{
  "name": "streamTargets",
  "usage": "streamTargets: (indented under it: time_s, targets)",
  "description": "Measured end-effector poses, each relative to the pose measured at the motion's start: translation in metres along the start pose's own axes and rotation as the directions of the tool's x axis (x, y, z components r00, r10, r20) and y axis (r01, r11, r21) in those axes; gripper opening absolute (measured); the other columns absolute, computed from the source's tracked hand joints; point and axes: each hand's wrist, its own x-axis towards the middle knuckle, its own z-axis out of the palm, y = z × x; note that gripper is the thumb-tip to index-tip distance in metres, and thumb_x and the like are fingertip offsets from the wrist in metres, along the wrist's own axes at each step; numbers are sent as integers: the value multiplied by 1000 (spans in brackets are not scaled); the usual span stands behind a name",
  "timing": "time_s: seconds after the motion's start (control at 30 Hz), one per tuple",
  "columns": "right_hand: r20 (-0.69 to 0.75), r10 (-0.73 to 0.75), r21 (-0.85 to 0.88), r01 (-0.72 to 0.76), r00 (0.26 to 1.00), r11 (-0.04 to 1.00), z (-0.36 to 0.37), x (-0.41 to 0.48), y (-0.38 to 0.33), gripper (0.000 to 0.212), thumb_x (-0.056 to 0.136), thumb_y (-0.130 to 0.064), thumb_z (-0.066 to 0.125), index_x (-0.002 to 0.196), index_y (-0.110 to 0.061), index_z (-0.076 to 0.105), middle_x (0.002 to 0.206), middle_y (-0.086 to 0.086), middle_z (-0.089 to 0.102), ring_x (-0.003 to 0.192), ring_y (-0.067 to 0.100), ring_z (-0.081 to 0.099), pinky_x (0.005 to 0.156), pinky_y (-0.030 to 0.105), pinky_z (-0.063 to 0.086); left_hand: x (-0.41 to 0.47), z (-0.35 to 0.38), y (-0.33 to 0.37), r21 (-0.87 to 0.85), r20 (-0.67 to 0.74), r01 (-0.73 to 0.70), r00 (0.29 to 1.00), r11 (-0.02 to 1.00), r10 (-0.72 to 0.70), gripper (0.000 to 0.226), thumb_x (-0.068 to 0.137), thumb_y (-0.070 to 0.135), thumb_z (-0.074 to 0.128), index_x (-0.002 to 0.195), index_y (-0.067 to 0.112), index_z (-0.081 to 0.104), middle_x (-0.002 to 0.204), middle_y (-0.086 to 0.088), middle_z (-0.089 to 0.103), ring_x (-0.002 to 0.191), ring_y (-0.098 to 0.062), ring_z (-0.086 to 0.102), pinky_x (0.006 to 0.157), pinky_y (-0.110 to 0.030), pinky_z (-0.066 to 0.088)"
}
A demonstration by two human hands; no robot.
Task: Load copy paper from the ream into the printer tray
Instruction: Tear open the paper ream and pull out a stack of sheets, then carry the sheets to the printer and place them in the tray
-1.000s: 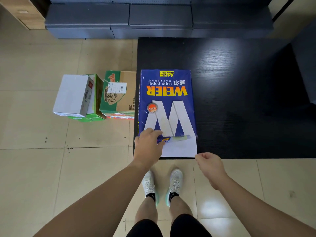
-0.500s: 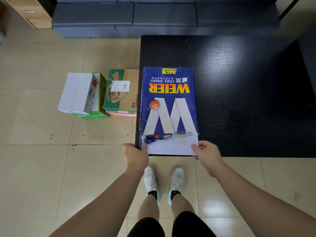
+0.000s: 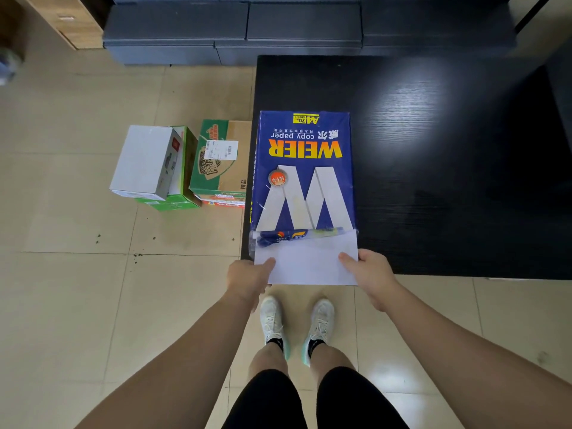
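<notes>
A blue ream of copy paper (image 3: 305,168) lies on the near left corner of a black table (image 3: 433,150), its wrapper torn open at the near end. White sheets (image 3: 309,261) stick out of that end past the table's edge. My left hand (image 3: 247,280) grips the sheets at their left corner, thumb on top. At the right corner my right hand (image 3: 368,274) grips them the same way. No printer or tray is in view.
Cardboard boxes stand on the tiled floor left of the table: a white one (image 3: 145,162) on a green one, and a green-brown one (image 3: 219,162). Dark grey storage boxes (image 3: 235,29) line the far wall. My feet are just under the table's near edge.
My left hand left the torn wrapper flap and dropped to the sheets' left corner. My right hand closed in on the right corner. The sheets now stick out slightly farther.
</notes>
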Motion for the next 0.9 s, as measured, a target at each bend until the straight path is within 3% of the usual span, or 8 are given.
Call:
streamTargets:
  time_s: [0.13, 0.23, 0.33, 0.43, 0.63, 0.8, 0.9]
  targets:
    - [49, 48, 53, -50, 998, 997, -5, -19, 24, 17, 87, -23, 69, 89, -7, 70, 98, 9, 76, 88, 26, 71, 82, 43, 57, -17, -4, -21, -57, 48, 86, 995, 995, -83, 17, 83, 15, 72, 78, 1, 66, 77, -13, 64, 62, -27, 53, 55, -29, 38]
    - [103, 78, 126, -91, 992, 988, -7, -18, 26, 20, 86, -28, 71, 91, -9, 70, 100, 6, 76, 92, 27, 72, 85, 43, 55, -13, -6, -19, -92, 150, 123, 983, 988, -108, 20, 81, 26, 78, 89, 11, 69, 87, -5, 71, 74, -25, 61, 62, -31, 42]
    - [92, 49, 140, -62, 995, 988, 0, -11, 14, 12, 88, -24, 70, 94, -13, 70, 99, 4, 76, 89, 25, 72, 83, 41, 58, -3, -5, -13, -136, 196, 59, 980, 989, -32, 26, 79, 23, 83, 97, 7, 72, 97, -7, 77, 83, -25, 72, 70, -32, 55]
    - [-8, -26, 57, 26, 1000, 998, 7, -17, 12, 7, 91, -19, 63, 88, -17, 70, 89, -1, 73, 74, 17, 67, 65, 28, 54, 0, -3, -21, -219, 255, 9, 966, 976, 48, 32, 84, 15, 79, 111, 0, 72, 106, -14, 77, 93, -33, 74, 79, -38, 59]
    - [-111, -71, -13, 70, 991, 997, 10, -58, 44, 7, 87, -20, 64, 88, -17, 70, 91, 2, 73, 81, 24, 70, 75, 38, 58, -23, -13, -56, -151, 321, -81, 939, 985, 127, 27, 86, 10, 76, 111, 4, 68, 112, -13, 75, 98, -32, 73, 80, -39, 60]
    - [-154, -109, 15, 112, 982, 994, 18, -120, 76, 8, 91, -13, 62, 92, -19, 68, 84, -2, 68, 67, 10, 63, 54, 25, 48, -61, -36, -95, -134, 360, -129, 917, 982, 170, 23, 88, 8, 72, 111, 8, 69, 109, -10, 76, 95, -30, 74, 76, -41, 61]
    - [-160, -88, 46, 97, 983, 994, 23, -152, 93, 10, 91, -14, 61, 95, -20, 67, 88, -1, 70, 72, 13, 65, 61, 29, 52, -86, -49, -115, -87, 354, -192, 911, 977, 211, 23, 88, 11, 70, 111, 12, 70, 110, -7, 76, 98, -30, 73, 87, -50, 60]
